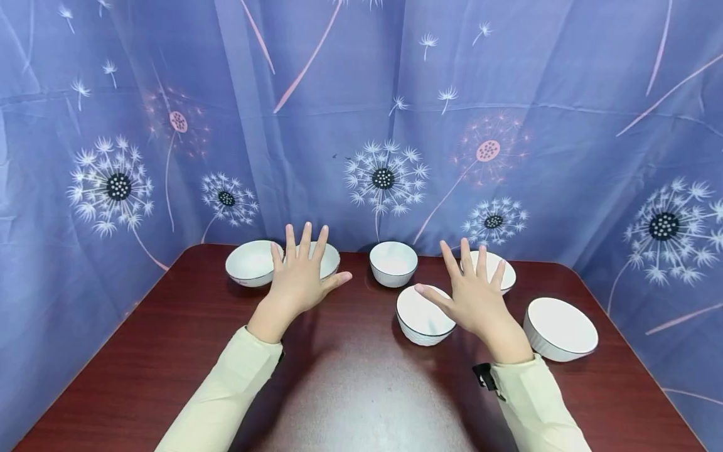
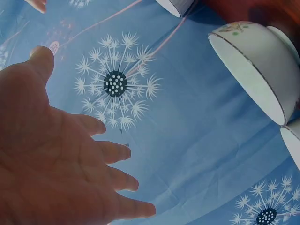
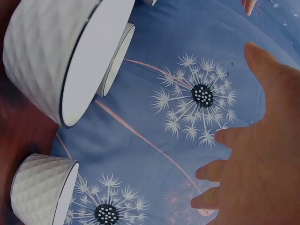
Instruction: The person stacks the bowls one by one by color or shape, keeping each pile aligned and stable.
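Both hands are raised over the table with fingers spread, and neither holds anything. In the head view my left hand point(image 1: 297, 282) overlaps a white bowl point(image 1: 329, 258) at the back, and another white bowl point(image 1: 251, 262) stands to its left. My right hand point(image 1: 477, 301) hovers near a textured white bowl point(image 1: 425, 317) with a dark rim, partly covering a bowl point(image 1: 497, 271) behind it. Between the hands, farther back, sits a small ribbed bowl point(image 1: 393, 263). A floral-patterned bowl point(image 2: 258, 65) shows in the left wrist view, and a diamond-textured bowl point(image 3: 47, 51) in the right wrist view.
A wide ribbed white bowl point(image 1: 560, 329) stands at the right of the dark red wooden table point(image 1: 350, 389). Blue curtains point(image 1: 316, 157) with dandelion prints hang round the table's back and sides. A black strap point(image 1: 484, 376) shows at the right sleeve cuff.
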`<state>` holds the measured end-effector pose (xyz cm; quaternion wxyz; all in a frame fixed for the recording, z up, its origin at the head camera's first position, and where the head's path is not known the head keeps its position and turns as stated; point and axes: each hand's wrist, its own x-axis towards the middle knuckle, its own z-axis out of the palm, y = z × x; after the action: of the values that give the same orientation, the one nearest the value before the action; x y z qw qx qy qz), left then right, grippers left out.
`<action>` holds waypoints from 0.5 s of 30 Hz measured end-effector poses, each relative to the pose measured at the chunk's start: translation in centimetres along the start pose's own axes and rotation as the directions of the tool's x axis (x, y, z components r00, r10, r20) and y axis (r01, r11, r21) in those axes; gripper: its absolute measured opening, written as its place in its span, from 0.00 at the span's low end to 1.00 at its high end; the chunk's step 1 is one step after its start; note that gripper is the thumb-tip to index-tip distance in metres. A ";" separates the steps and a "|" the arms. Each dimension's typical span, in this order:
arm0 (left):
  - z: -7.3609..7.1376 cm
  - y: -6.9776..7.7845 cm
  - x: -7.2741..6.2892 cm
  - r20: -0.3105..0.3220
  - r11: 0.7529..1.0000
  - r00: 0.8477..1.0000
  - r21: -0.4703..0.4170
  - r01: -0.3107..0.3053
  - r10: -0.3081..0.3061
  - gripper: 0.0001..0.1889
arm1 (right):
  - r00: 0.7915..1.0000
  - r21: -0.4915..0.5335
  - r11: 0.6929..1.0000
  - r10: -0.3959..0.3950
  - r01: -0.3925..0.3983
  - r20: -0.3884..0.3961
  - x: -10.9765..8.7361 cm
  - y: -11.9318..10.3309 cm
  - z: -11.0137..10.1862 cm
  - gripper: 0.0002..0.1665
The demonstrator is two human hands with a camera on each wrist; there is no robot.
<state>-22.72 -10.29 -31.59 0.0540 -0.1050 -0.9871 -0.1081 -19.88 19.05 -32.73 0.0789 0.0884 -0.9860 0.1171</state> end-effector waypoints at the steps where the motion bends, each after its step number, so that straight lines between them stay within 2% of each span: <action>1: 0.0 -0.1 0.0 -0.003 1.000 1.000 0.003 -0.001 0.001 0.50 | 1.000 -0.002 1.000 0.000 0.000 0.000 0.1 -0.1 0.0 0.57; 11: -0.7 -1.0 0.0 -0.038 1.000 0.999 -0.007 -0.008 0.007 0.49 | 0.998 -0.011 0.999 -0.044 0.043 -0.035 1.2 -1.1 -0.2 0.57; 15: -0.8 -1.5 0.1 -0.076 1.000 0.997 0.001 -0.015 0.015 0.48 | 0.996 -0.005 0.998 -0.068 0.068 -0.063 1.7 -1.7 -0.2 0.56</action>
<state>-23.07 -11.84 -31.12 0.0922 -0.1081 -0.9835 -0.1115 -21.18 17.19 -31.89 0.1142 0.1181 -0.9796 0.1159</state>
